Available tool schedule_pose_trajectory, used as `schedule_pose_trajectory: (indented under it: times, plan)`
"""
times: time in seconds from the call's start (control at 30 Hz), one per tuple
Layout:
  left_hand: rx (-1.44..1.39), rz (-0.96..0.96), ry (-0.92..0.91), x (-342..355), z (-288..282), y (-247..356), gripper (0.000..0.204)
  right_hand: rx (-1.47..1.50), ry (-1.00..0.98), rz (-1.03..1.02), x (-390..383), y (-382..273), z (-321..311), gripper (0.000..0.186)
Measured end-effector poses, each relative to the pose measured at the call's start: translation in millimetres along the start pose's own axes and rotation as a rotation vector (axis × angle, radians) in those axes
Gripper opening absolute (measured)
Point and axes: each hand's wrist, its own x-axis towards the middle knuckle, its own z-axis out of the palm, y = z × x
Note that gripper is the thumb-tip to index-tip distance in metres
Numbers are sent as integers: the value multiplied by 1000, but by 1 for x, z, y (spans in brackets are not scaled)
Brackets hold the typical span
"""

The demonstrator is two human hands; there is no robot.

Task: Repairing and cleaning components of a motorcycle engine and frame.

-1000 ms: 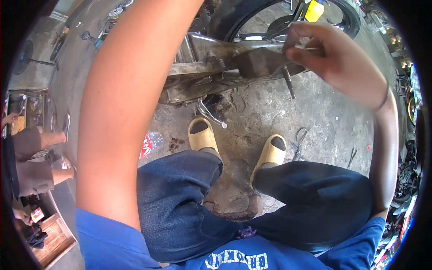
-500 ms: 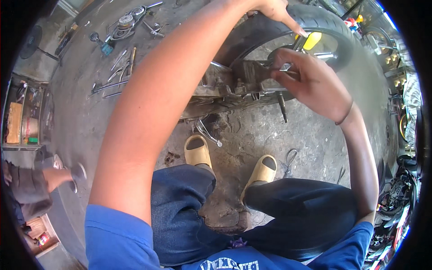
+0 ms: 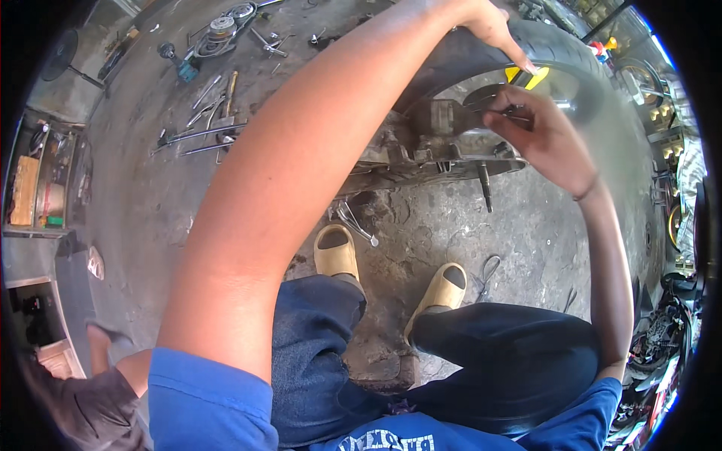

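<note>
At the top, my left hand (image 3: 492,34) reaches over a black tyre (image 3: 553,45). One digit stretches down to the dark part beside a yellow piece (image 3: 530,77) inside the wheel; the other fingers are mostly hidden. My right hand (image 3: 545,139) is curled in a pinch just right of a greasy metal engine casing (image 3: 444,120). A thin shiny piece shows between its fingertips, too blurred to name. Below the casing a dark shaft (image 3: 486,188) points down, and my left forearm covers the casing's left part.
Hand tools (image 3: 218,113), a teal power tool (image 3: 179,64) and round metal parts (image 3: 223,28) lie on the concrete floor at the upper left. A metal lever (image 3: 357,223) lies near my sandals (image 3: 335,252). Another person's leg (image 3: 113,383) is at the lower left; motorcycle parts (image 3: 662,331) line the right.
The casing and wheel appear farther right in the picture. Both hands stay near the wheel, the right one still pinched. The other person's leg at left has shifted lower and closer.
</note>
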Motion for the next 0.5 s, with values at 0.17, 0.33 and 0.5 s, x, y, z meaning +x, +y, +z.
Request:
schedule_pose_trajectory:
  times: [0.17, 0.33, 0.5]
  plan:
    - [-9, 14, -2, 6, 8, 7, 117, 70, -96, 63, 14, -18, 21, 3]
    - [21, -10, 33, -3, -9, 11, 117, 60, -112, 183, 1, 25, -22, 4]
    - [5, -22, 21, -3, 7, 17, 118, 39, -134, 238, -7, 26, -19, 5]
